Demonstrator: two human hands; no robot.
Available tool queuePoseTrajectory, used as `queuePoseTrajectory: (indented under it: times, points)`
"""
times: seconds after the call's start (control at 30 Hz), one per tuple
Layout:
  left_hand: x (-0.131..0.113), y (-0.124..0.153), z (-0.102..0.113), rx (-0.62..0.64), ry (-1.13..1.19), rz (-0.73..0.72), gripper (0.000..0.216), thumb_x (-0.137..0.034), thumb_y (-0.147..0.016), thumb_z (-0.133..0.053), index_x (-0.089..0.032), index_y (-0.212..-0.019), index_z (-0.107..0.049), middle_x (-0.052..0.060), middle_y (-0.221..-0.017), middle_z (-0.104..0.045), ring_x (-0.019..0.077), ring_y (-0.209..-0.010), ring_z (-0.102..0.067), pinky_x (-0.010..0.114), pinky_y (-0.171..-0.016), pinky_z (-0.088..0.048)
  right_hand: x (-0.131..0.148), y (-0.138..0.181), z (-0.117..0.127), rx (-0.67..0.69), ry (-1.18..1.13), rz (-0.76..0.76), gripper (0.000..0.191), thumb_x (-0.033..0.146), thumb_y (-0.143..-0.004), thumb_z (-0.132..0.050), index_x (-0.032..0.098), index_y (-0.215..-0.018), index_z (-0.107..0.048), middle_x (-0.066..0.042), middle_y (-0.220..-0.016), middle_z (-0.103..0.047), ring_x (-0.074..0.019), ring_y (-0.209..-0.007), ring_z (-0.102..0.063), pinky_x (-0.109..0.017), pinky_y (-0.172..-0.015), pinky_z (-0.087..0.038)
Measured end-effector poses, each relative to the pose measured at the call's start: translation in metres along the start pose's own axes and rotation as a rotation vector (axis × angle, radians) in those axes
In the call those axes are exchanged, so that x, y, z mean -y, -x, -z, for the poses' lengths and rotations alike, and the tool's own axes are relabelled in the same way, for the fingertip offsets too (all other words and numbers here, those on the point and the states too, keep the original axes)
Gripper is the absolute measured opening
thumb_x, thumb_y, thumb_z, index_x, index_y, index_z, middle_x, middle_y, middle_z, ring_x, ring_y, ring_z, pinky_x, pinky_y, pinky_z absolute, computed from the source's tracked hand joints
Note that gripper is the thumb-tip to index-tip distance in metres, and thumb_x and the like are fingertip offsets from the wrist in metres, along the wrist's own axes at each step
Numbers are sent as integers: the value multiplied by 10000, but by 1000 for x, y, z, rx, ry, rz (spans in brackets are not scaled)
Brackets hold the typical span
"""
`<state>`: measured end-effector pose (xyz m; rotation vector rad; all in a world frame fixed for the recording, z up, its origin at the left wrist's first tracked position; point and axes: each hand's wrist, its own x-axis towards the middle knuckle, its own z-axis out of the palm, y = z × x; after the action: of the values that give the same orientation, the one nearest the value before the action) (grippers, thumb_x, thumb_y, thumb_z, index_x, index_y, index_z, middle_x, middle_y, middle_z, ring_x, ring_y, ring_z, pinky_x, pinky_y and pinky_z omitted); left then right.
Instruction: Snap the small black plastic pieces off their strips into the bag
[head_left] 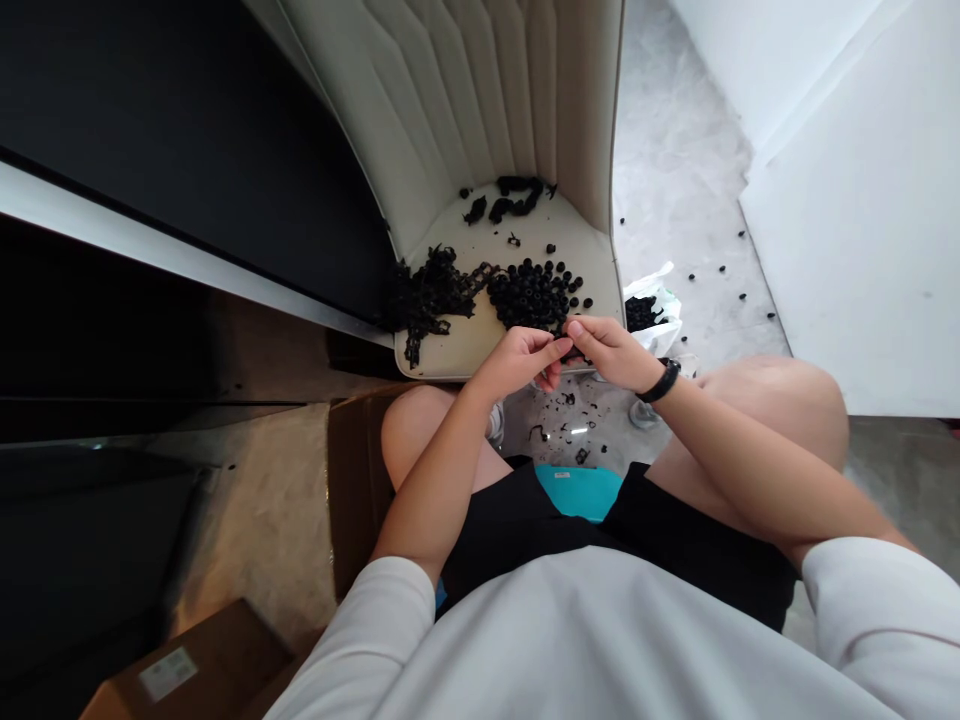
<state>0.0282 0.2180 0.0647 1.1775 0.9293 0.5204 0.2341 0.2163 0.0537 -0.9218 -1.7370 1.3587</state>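
My left hand [521,360] and my right hand [611,350] meet over the front edge of a cream chair seat [465,345]. Both hands pinch a small black part [568,343] between their fingertips. Just beyond the fingers lies a heap of small black rings [534,290] on the seat. A tangle of black scrap strips [427,295] lies on the left of the seat. More black scraps [514,198] rest near the backrest. I wear a black wristband [660,381] on my right wrist.
A white plastic bag [654,308] with black parts lies on the floor right of the chair. Loose black bits [570,425] dot the floor between my knees. A dark table [150,140] runs on the left. Cardboard boxes [352,480] stand beside my left leg.
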Motion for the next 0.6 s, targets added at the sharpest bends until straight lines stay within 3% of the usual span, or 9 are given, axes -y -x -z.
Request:
queuePoseTrajectory:
  times: [0.23,0.47,0.6]
  points:
    - [-3,3,3,12,31,-111,579,-723,-872,-832,-166,-852,-674,12,-785,-672,126,-727,-682,235,-592,-655,-1,1,4,-68,-42,23,649,800,-1058,-529,221,-763,-519,24,-700,-508,-138,-661,-439,-303,-636,-399]
    - [5,2,8,64,121,-231,528,-703,-939,-775,-182,-911,-695,34,-875,-702,153,-823,-719,275,-713,-701,-3,-3,-9,-193,-718,-111,543,716,-890,-853,231,-873,-609,45,-727,-570,-97,-595,-482,-228,-536,-439]
    - [0,9,13,187,166,-335,521,-720,-969,-723,-202,-921,-746,85,-1015,-772,201,-949,-759,381,-899,-716,2,-5,0,-173,-806,-139,531,692,-858,-895,234,-887,-627,39,-756,-595,-97,-603,-520,-221,-530,-461]
